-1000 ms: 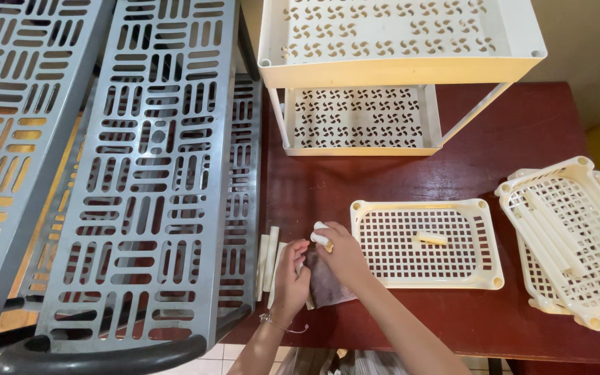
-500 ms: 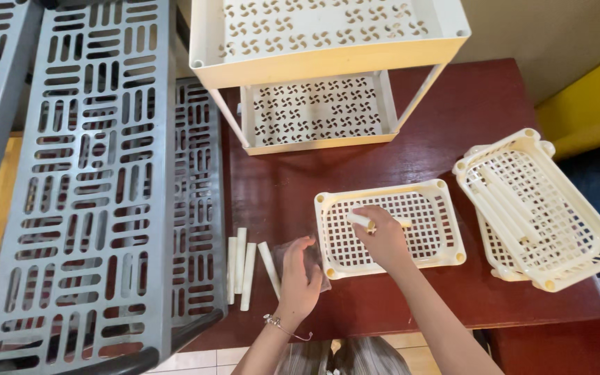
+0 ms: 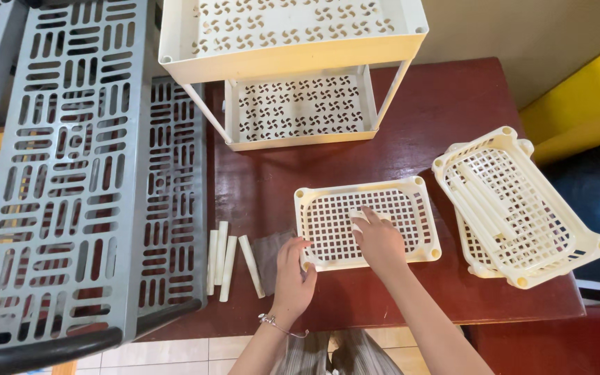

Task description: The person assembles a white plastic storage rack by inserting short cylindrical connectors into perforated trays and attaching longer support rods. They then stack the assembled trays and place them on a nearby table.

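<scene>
The right hand [image 3: 378, 239] has moved from the clear bag [image 3: 270, 251] into the cream tray [image 3: 425, 208], pinching a small tube [image 3: 357, 217], while the left hand [image 3: 292, 272] grips the tray's corner.

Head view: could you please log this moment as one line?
left hand: grips cream tray corner | right hand: on small cream piece in tray | tubes: left

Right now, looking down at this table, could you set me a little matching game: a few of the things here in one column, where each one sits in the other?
Things:
1. cream tray
2. loose cream tubes
3. stacked cream trays
4. grey rack

Places:
a. far left, beside the table
b. under both hands, near the front edge
c. right end of the table
d. on the table, left of the left hand

Pairs: 1-b, 2-d, 3-c, 4-a. The right hand rests inside that tray.
</scene>
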